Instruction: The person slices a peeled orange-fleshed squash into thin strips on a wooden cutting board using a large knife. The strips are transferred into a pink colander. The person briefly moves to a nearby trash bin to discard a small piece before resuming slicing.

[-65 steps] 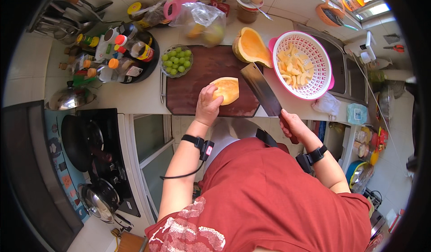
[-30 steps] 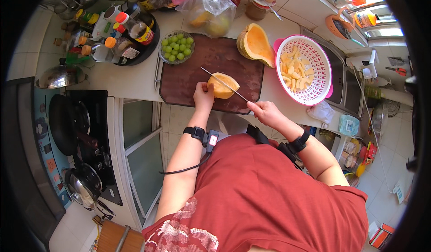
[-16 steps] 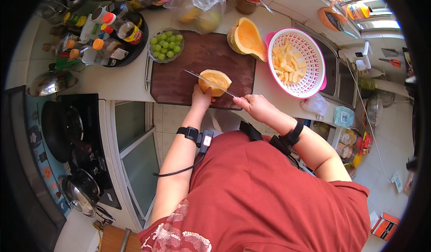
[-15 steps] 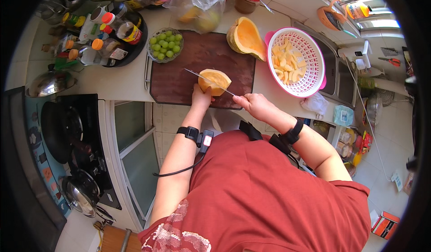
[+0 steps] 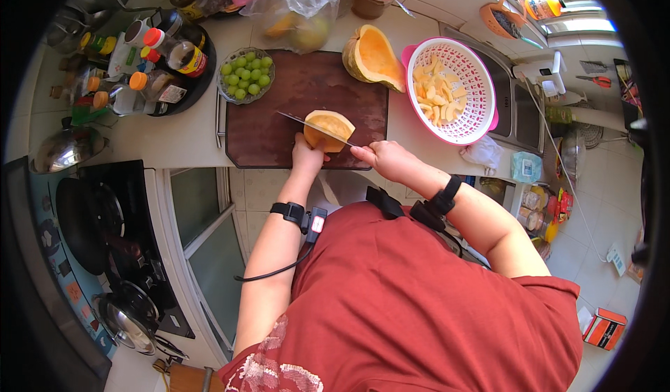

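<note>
On the dark brown cutting board (image 5: pixel 300 81) stands a chunk of orange pumpkin (image 5: pixel 331 123) near the front edge. My left hand (image 5: pixel 307 156) grips the chunk from its near left side, the fingers partly hidden by it. My right hand (image 5: pixel 392 160) is closed round the handle end of a knife (image 5: pixel 296 119). The long thin blade runs slantwise across the chunk, its tip out past the left side. How deep it sits in the flesh I cannot tell. A larger hollowed pumpkin piece (image 5: pixel 375 55) rests at the board's far right corner.
A pink-rimmed white colander (image 5: pixel 486 78) with pale yellow cut pieces stands right of the board. Green grapes fill a glass bowl (image 5: pixel 225 97) at its far left corner. Bottles (image 5: pixel 183 53) crowd the left, a plastic bag of produce (image 5: pixel 293 15) the back. The sink (image 5: pixel 523 106) lies right.
The whole view has shifted slightly, so the counter things appear a little further left. Both hands keep their hold on the pumpkin chunk and knife, and the blade still crosses the chunk.
</note>
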A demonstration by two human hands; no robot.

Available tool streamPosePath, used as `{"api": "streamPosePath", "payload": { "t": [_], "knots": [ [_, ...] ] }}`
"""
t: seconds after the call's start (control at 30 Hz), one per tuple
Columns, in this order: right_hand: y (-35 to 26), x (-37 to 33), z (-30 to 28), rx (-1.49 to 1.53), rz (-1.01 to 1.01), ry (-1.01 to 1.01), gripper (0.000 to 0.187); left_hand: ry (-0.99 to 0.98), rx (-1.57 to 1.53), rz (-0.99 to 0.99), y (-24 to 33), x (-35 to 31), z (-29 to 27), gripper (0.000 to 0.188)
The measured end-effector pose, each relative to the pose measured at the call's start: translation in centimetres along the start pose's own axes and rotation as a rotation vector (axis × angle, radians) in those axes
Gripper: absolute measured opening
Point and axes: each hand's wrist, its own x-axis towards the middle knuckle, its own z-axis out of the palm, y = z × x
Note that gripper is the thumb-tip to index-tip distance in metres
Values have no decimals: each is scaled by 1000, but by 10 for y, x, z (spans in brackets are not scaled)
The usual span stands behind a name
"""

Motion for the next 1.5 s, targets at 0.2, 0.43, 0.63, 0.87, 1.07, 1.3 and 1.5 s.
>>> {"api": "streamPosePath", "payload": {
  "t": [0.2,0.43,0.63,0.87,1.07,1.3,1.5],
  "knots": [
    [11,15,12,32,18,-14,64,-10,-8,-5,2,1,0,31],
    [41,35,24,188,-101,-8,68,-89,-49,-31,2,5,-5,26],
    [48,46,7,340,-49,40,66,-65,-115,63,5,-1,-21,14],
    [51,41,-18,353,-71,-13,69,-7,-413,351,24,16,-25,19],
    [66,29,-15,333,-94,-20,70,-106,-214,603,8,24,-24,33],
    [79,18,0,316,-42,-40,66,-162,-442,182,-5,-3,-56,40],
    [86,2,1,266,-81,-40,62,94,88,186,4,-7,-25,65]
  ]
}}
